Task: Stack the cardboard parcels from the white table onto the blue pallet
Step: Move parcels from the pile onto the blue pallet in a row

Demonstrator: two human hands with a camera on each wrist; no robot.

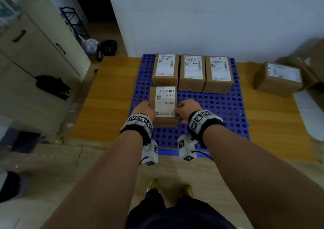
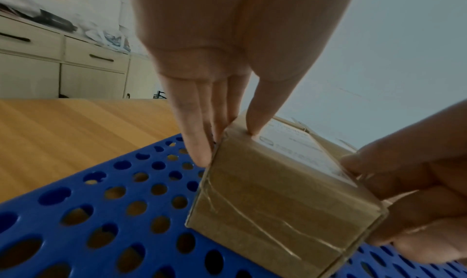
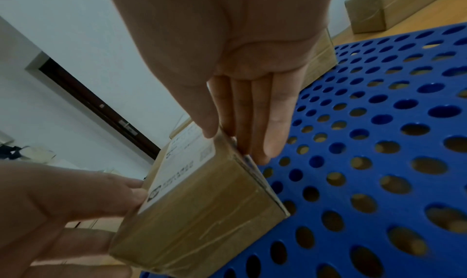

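Note:
The blue perforated pallet lies on a wooden mat. Three labelled cardboard parcels stand in a row along its far edge. A fourth parcel sits in front of the leftmost one, low over the pallet; whether it touches is unclear. My left hand grips its left side, thumb on top and fingers down the side. My right hand grips the right side the same way.
Another labelled parcel stands off the pallet at the right, with bigger cardboard boxes behind it. A white surface shows at the right edge. A cream cabinet lines the left, with dark bags beyond it. A wall backs the pallet.

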